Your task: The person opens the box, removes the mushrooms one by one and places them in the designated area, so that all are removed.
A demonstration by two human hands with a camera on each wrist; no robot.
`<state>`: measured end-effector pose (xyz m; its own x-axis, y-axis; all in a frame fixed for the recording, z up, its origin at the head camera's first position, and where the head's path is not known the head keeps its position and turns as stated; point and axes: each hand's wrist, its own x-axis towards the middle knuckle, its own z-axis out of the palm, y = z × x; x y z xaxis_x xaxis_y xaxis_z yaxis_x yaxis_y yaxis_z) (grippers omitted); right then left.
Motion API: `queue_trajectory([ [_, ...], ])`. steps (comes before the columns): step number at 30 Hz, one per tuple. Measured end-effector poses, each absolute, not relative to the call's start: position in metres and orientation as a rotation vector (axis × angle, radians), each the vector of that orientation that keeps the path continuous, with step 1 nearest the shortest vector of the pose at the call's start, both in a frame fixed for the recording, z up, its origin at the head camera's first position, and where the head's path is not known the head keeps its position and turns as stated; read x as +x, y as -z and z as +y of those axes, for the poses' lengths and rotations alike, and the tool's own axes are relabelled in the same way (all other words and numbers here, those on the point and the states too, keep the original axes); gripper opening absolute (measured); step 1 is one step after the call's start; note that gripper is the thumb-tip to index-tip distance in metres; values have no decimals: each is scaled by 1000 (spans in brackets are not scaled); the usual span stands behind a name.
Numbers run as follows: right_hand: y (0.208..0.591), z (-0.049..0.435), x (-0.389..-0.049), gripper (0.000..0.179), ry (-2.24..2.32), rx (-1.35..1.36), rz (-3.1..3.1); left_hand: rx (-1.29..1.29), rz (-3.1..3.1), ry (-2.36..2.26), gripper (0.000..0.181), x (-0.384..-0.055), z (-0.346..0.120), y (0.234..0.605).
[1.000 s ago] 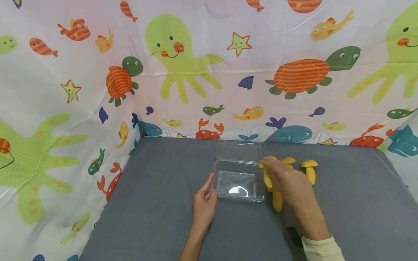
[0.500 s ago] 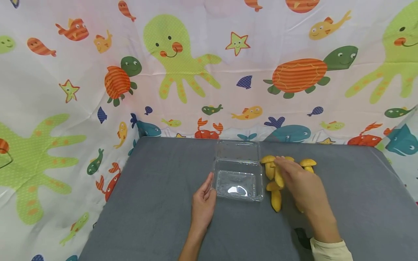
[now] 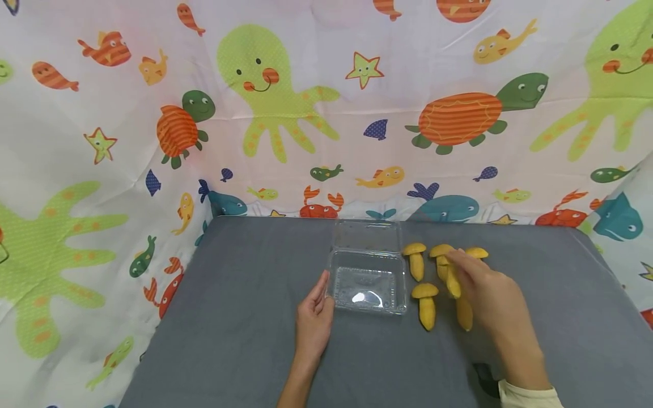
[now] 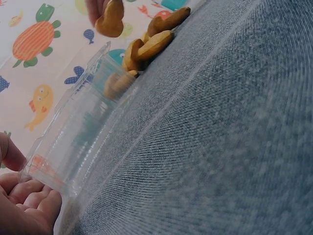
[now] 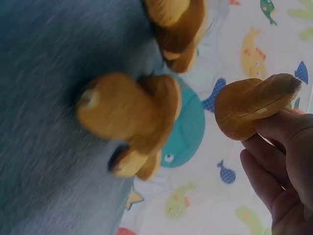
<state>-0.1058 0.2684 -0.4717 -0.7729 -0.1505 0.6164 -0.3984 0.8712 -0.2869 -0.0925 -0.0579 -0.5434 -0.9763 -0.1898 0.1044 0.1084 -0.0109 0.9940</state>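
My left hand (image 3: 313, 326) grips the left side of a clear plastic clamshell box (image 3: 368, 283), whose lid (image 3: 366, 235) lies folded back behind it. Nothing shows inside the box. In the left wrist view, thumb and fingers hold the box wall (image 4: 73, 127). My right hand (image 3: 497, 303) pinches a yellow toy mushroom (image 5: 254, 105) off the table, right of the box. Several more mushrooms lie on the table, including one beside the box (image 3: 415, 263), one nearer me (image 3: 425, 309) and one behind the held one (image 3: 440, 253). My right hand partly hides others.
A grey cloth (image 3: 245, 317) covers the table. A curtain with sea-animal prints (image 3: 301, 107) hangs along the table's back and sides. A small black object (image 3: 486, 379) lies near my right wrist.
My right hand has moved right, away from the box, with the mushroom in its fingers, uncovering mushrooms beside the box. My left hand keeps its hold on the box.
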Motion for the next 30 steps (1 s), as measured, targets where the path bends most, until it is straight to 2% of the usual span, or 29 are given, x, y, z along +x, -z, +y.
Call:
queue_trajectory([
  [30,491,323,-80,44,-480,198,-2532,63,-2033,2118,56,-92,-57,544],
])
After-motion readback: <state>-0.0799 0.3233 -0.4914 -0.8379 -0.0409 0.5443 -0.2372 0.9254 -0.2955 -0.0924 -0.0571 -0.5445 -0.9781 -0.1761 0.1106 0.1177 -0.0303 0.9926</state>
